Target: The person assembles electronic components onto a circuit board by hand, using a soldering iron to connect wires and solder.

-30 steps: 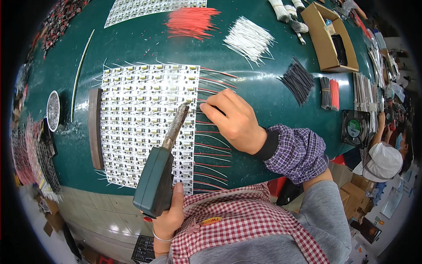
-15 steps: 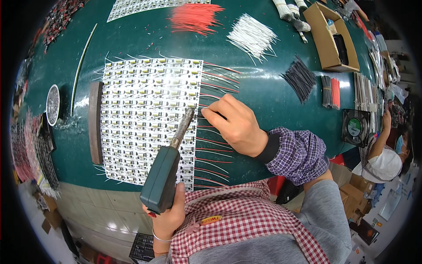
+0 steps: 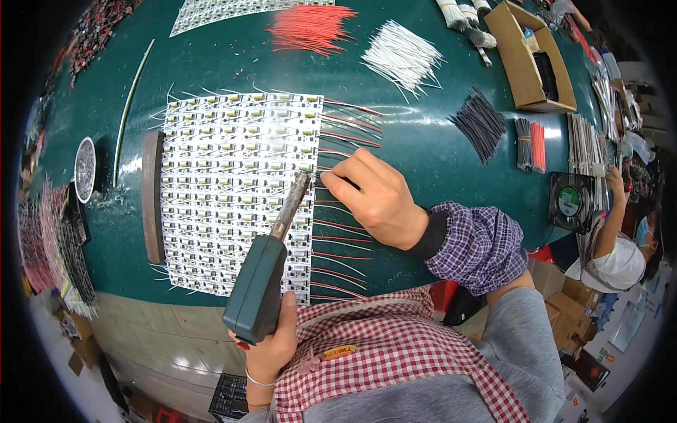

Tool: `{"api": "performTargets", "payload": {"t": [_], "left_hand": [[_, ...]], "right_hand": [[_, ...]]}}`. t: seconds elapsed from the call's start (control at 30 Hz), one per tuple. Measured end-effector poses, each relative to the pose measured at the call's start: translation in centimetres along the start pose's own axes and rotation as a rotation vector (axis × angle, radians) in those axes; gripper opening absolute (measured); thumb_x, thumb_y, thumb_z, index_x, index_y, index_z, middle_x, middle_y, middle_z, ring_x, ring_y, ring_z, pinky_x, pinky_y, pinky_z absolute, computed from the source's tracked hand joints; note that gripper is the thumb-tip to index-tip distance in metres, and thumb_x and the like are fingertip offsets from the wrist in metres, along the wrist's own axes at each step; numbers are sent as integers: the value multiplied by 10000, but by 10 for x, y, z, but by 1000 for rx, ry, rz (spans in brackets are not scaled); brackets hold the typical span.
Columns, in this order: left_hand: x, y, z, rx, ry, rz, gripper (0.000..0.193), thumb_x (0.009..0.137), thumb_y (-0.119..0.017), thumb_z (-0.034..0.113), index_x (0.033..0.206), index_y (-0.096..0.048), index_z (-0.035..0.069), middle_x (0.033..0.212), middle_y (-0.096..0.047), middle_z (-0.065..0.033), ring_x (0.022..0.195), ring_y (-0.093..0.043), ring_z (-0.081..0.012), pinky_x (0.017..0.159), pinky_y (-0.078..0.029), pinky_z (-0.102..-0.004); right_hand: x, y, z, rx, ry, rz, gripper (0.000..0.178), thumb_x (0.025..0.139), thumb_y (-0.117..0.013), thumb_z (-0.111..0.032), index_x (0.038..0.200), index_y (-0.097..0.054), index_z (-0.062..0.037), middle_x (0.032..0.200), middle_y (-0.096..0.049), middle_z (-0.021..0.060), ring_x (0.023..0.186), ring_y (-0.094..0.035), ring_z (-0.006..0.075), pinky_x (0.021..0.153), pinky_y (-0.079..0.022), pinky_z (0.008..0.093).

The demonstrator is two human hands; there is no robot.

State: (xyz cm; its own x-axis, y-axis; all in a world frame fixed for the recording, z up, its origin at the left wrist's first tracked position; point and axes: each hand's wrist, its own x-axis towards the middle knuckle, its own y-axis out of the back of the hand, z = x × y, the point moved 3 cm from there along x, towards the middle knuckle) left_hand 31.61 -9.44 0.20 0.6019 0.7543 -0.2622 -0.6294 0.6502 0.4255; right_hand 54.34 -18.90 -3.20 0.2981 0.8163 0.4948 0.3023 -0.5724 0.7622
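Note:
A white panel of small circuit boards (image 3: 233, 190) lies on the green table, with rows of components and thin wires across it. Red and white wires (image 3: 345, 243) stick out past its right edge. My left hand (image 3: 275, 335) is wrapped round the handle of a dark green soldering gun (image 3: 255, 285). The gun's metal tip touches or hovers just over the panel near its right edge; which one I cannot tell. Beside that tip, my right hand (image 3: 377, 201) pinches a wire against the panel's edge. The pinched wire is mostly hidden by the fingers.
A dark bar (image 3: 153, 197) lies along the panel's left side, near a round dish (image 3: 85, 169). Beyond the panel are piles of red wires (image 3: 310, 29), white wires (image 3: 402, 56) and black wires (image 3: 479, 125). A cardboard box (image 3: 518, 63), a fan (image 3: 570, 201) and another person's arm (image 3: 612, 211) are at right.
My hands and the soldering gun keep almost the same place at the panel's edge. The other person's hand at the far right has shifted slightly.

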Motion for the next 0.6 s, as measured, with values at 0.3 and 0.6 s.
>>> {"api": "performTargets", "payload": {"t": [0.3,0.6], "left_hand": [[-6,3,-4,-120,92,30,255,828,-765,93,1015,-679,-56,896,-701,-105,721,-637,-165,644,-513,-298],[-15,10,-8,-2,22,33,234,815,-769,111,983,-699,-36,846,-701,-111,664,-643,-202,621,-508,-310]], "right_hand": [[0,0,-1,7,-15,28,276,710,-653,-19,981,-657,31,887,-594,101,779,-581,243,656,-504,317],[-9,1,-12,19,35,51,253,706,-635,-47,948,-637,29,843,-541,76,796,-550,223,675,-490,321]]}}
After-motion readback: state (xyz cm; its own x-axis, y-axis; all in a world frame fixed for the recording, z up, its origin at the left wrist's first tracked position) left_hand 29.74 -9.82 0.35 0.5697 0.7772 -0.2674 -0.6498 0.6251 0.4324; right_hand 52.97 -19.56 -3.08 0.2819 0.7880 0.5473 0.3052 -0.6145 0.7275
